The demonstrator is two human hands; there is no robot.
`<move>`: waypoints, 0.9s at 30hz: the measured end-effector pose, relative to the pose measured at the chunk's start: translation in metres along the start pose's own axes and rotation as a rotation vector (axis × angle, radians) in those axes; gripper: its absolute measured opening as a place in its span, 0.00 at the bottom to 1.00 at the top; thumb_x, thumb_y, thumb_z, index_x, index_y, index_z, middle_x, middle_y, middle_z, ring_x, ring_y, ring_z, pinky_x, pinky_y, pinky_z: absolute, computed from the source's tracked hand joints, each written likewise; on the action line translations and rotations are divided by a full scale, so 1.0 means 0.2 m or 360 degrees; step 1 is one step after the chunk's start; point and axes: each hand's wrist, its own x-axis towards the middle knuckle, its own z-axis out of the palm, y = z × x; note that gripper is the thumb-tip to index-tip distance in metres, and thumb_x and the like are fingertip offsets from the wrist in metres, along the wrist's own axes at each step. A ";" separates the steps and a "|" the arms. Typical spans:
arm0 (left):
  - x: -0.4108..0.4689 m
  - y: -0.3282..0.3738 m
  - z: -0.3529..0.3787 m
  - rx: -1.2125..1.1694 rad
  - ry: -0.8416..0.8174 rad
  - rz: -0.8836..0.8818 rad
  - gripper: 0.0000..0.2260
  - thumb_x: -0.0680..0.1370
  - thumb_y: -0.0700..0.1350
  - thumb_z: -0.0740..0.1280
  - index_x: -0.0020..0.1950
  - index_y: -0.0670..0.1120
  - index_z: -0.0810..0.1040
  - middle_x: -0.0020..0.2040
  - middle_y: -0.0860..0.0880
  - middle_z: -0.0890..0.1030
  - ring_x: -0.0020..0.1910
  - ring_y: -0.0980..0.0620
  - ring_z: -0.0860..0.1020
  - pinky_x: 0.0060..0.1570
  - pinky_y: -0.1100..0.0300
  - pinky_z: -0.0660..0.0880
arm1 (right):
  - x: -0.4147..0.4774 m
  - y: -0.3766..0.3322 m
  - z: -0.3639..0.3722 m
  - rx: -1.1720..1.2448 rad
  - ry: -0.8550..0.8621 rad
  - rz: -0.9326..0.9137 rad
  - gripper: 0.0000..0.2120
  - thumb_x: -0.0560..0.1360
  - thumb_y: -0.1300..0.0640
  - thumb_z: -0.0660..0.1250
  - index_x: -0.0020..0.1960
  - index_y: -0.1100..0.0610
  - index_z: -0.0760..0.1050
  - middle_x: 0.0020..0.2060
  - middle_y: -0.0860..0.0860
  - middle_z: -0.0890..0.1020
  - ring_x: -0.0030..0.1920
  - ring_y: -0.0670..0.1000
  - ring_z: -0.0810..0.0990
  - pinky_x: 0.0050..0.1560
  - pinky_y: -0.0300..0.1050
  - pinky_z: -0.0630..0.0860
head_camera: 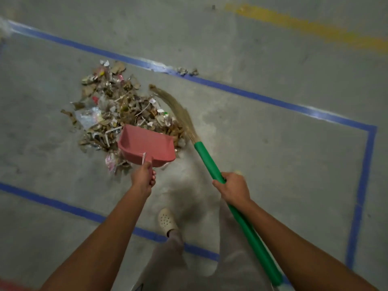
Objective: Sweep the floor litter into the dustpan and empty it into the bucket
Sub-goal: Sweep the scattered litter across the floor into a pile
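At the litter point(123, 110), our hands grip dustpan point(147, 147) and broom point(210, 162); next we likely sweep it in.

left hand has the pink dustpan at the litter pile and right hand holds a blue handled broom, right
Not quite. The head view shows the handle of the broom is green, not blue. The rest stands: the left hand grips the pink dustpan at the litter pile, and the right hand holds the broom.
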 end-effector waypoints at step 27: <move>0.92 0.67 1.49 -0.1051 0.0143 -0.0195 0.09 0.82 0.47 0.59 0.42 0.47 0.70 0.24 0.52 0.70 0.18 0.58 0.64 0.17 0.70 0.56 | 2.62 -0.15 -1.06 -0.0426 -0.0113 0.0059 0.24 0.77 0.40 0.68 0.43 0.63 0.79 0.27 0.51 0.82 0.31 0.50 0.82 0.38 0.45 0.80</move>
